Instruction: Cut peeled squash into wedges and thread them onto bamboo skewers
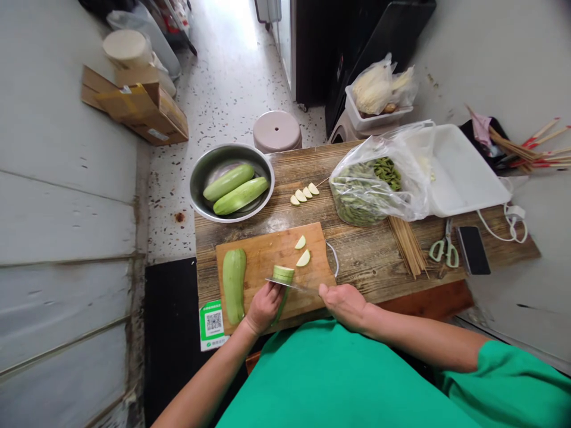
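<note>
My right hand (344, 303) is closed around the handle of a kitchen knife (297, 286), its blade lying across a zucchini on the wooden cutting board (263, 255). With bent fingers, my left hand (264, 308) grips the uncut part of that zucchini (281, 307) just behind the blade. Cut zucchini slices (284, 273) stand together on the blade's far side. Two half-round zucchini pieces (303, 258) lie farther up the board. A whole zucchini (234, 285) rests along the board's left side.
A metal bowl (194, 191) with two zucchini stands behind the board. Near it lies a skewer with zucchini pieces (307, 192). To the right are a bag of green pods (363, 196), bamboo skewers (408, 246), scissors (445, 249), a phone (473, 249) and a white tray (466, 172).
</note>
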Demonstrator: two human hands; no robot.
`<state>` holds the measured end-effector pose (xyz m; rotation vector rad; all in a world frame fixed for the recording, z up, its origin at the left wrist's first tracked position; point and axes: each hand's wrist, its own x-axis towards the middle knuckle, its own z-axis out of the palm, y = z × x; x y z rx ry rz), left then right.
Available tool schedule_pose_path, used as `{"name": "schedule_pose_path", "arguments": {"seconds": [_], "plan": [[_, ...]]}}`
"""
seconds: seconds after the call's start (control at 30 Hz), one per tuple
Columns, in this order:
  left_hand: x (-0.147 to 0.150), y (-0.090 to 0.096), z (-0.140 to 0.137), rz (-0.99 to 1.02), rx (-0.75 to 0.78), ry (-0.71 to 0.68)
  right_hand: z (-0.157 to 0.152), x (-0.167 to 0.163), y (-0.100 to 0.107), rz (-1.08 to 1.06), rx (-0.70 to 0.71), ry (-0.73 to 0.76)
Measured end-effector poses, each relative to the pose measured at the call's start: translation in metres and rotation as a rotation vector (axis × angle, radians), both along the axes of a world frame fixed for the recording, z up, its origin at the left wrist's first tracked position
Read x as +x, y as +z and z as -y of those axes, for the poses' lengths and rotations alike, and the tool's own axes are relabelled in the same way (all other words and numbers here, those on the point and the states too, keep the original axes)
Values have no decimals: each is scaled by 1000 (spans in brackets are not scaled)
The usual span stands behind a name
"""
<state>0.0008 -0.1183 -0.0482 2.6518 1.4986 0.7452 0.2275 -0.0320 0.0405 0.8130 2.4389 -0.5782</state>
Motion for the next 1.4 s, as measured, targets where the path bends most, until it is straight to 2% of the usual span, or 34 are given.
{"name": "schedule_pose_path", "arguments": {"seconds": [0.23, 0.9, 1.07, 1.3, 1.4], "plan": [[0, 2, 3, -42, -9, -6, 3, -5, -23, 38, 5, -9], [1, 2, 12, -53, -12, 1, 18, 2, 0, 12, 53, 7], [1, 1, 12, -65, -26, -1, 17, -1, -5, 15, 53, 5], [1, -2, 14, -88, -45, -3, 11, -7, -26, 43, 39, -2], [3, 0, 16, -91, -60, 16, 10, -5, -24, 30, 40, 14]]}}
